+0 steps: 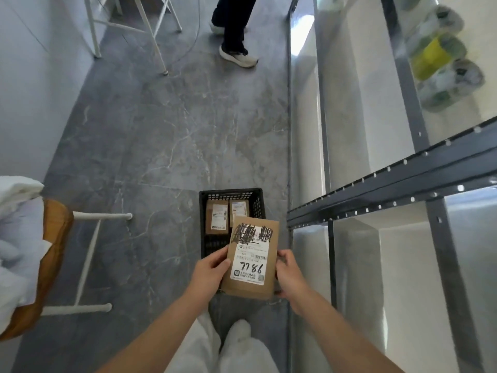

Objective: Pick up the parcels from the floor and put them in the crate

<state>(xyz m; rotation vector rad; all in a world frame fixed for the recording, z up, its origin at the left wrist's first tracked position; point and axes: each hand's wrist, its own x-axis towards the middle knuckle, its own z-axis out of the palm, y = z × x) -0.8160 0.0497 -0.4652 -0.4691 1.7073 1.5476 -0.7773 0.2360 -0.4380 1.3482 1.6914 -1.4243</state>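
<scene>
Two hands hold one brown parcel (251,261) between them, the forearms reaching forward from the bottom of the view and converging on it. The left hand (208,275) grips the parcel's left edge, with its thumb laid across the front face beside the white label and its fingers hidden behind. The right hand (289,279) curls round the right edge, its fingers wrapped toward the lower corner. The parcel faces the camera, tilted slightly; its label bears a handwritten 7786, and the upper lines are scribbled over in black.

Just beyond the fingertips, lower down, a black crate (231,193) stands on the floor (166,146). The parcel's upper half overlaps the crate's near right part in this view, but whether it touches the rim cannot be told. Ahead of both hands, two labelled parcels (217,216) lie side by side at the crate's far end. Dark mesh shows on the near side, in front of the left hand.

Close to the right of the right hand runs a grey metal rack (376,187), its upright and shelf edge near the crate's right wall. Left of the left hand the marbled floor stretches to a white-legged wooden stool (88,262), well apart. Far ahead of the hands stands another person's white shoe (238,57), well clear of the crate.
</scene>
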